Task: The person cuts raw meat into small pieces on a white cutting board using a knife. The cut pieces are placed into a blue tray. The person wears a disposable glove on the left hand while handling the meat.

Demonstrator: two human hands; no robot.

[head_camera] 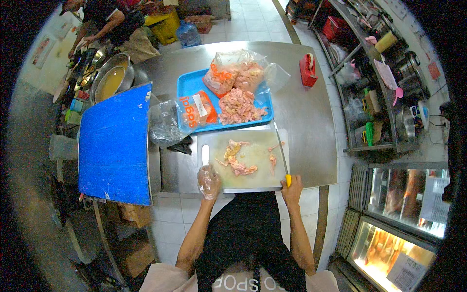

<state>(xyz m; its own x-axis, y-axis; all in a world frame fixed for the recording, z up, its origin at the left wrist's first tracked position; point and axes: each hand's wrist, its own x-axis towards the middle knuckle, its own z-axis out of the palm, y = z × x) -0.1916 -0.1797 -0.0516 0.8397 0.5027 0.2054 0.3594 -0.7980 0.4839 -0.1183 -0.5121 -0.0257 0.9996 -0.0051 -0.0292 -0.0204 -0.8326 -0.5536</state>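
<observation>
My left hand (209, 182), in a clear plastic glove, rests at the near left corner of a white cutting board (219, 182), by its handle slot; its fingers are curled and what they touch is unclear. My bare right hand (292, 186) is closed on the yellow handle of a knife (285, 162), whose blade points away across the board's right side. Raw meat pieces (237, 160) lie mid-board, with smaller scraps (272, 160) near the blade. Beyond the board, a blue tray (233, 127) holds a pile of raw meat (240, 106) and plastic bags of meat (233, 73).
A blue panel (115, 146) stands left of the board, beside a clear plastic bag (166, 124). A red tape dispenser (308, 71) sits at the steel table's far right. Metal bowls (113, 78) are at the far left, near another person (105, 22). Shelves (359, 73) stand right.
</observation>
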